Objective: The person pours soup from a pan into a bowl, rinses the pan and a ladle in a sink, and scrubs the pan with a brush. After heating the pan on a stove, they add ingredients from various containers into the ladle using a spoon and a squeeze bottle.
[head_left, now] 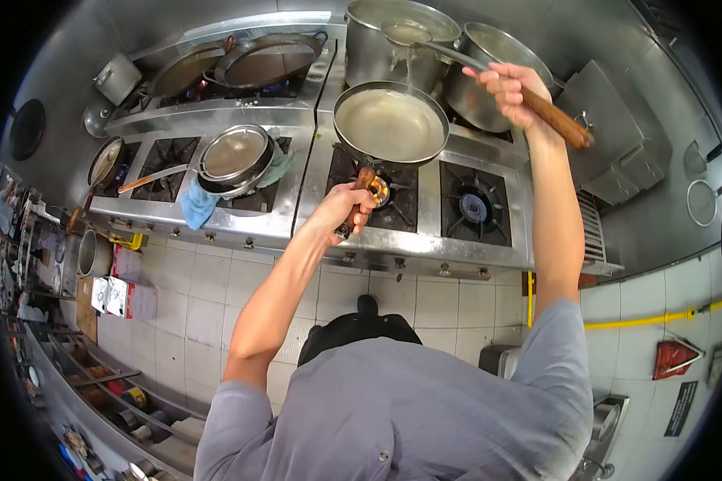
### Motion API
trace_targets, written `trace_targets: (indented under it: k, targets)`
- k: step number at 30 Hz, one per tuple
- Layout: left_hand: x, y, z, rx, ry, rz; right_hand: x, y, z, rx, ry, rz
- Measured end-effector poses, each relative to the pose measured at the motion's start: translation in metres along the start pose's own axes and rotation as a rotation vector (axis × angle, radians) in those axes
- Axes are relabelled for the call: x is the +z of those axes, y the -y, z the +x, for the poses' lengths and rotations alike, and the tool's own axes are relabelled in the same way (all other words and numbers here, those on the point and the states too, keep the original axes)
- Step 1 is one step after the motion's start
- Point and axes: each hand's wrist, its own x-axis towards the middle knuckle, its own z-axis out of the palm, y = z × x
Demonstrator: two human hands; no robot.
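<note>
My left hand (pixel 348 210) is wrapped round the wooden handle of a frying pan (pixel 390 124). The pan is over the back of the stove, with cloudy pale liquid in it. In my right hand (pixel 515 90) is the wooden grip of a ladle (pixel 457 56), held high. The ladle's bowl is in front of a tall pot (pixel 363 48), and a thin stream of liquid falls from it toward the pan. Flame shows at the burner (pixel 379 192) just beside my left hand.
A second large pot (pixel 505 44) stands at the back right. Left of me, a strainer (pixel 233 152) rests over a pan beside a blue cloth (pixel 198 204). Two wide pans (pixel 269 60) sit over flames behind. A free burner (pixel 474 207) lies to the right.
</note>
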Motion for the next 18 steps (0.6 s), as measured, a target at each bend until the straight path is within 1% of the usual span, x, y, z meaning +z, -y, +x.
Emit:
trace_targets:
  k: [1,3,7,9,11,12,14,15,16,17,18]
  targets:
    - [-0.004,0.006,0.001,0.0,0.015,-0.003,-0.005,-0.015,-0.01,0.006,0.011,-0.004]
    - [-0.011,0.019,0.002,-0.017,0.01,-0.008,-0.016,-0.046,-0.025,-0.003,-0.043,-0.031]
    - [-0.027,0.052,0.007,-0.034,-0.021,0.005,-0.048,-0.107,-0.048,0.054,-0.142,-0.081]
    - [-0.038,0.075,0.016,-0.052,-0.015,-0.011,-0.065,-0.137,-0.053,0.013,-0.207,-0.271]
    - [-0.044,0.092,0.019,-0.064,-0.045,-0.003,-0.071,-0.167,-0.058,0.005,-0.357,-0.472]
    - [-0.049,0.103,0.023,-0.067,-0.061,-0.003,-0.076,-0.185,-0.06,-0.057,-0.443,-0.55]
    - [-0.066,0.129,0.035,-0.071,-0.065,-0.01,-0.087,-0.207,-0.067,-0.042,-0.476,-0.658]
    - [-0.073,0.14,0.038,-0.069,-0.074,0.027,-0.087,-0.218,-0.072,-0.045,-0.499,-0.705]
    - [-0.08,0.151,0.039,-0.067,-0.084,0.064,-0.099,-0.226,-0.075,-0.047,-0.485,-0.836]
    - [-0.086,0.16,0.041,-0.061,-0.095,0.103,-0.106,-0.235,-0.08,-0.048,-0.524,-0.884]
    - [-0.093,0.168,0.045,-0.059,-0.072,0.048,-0.109,-0.243,-0.084,-0.089,-0.54,-0.915]
